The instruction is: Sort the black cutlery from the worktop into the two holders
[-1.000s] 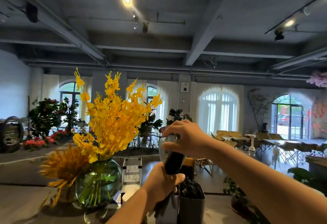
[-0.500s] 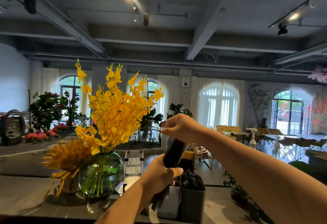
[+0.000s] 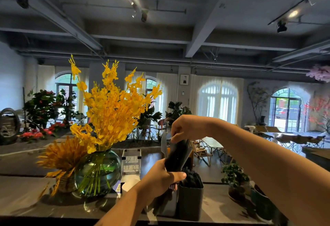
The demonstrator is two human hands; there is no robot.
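Left hand (image 3: 160,179) grips bundle of black cutlery (image 3: 176,156) low, just above two holders on table (image 3: 26,199); right hand (image 3: 185,127) pinches its top. Dark holder (image 3: 190,202) already stocked; grey holder (image 3: 169,206) contents hidden. Bundle unsorted: likely midway.

Single head view, tilted up, facing hall, worktop (image 3: 26,199) close below.
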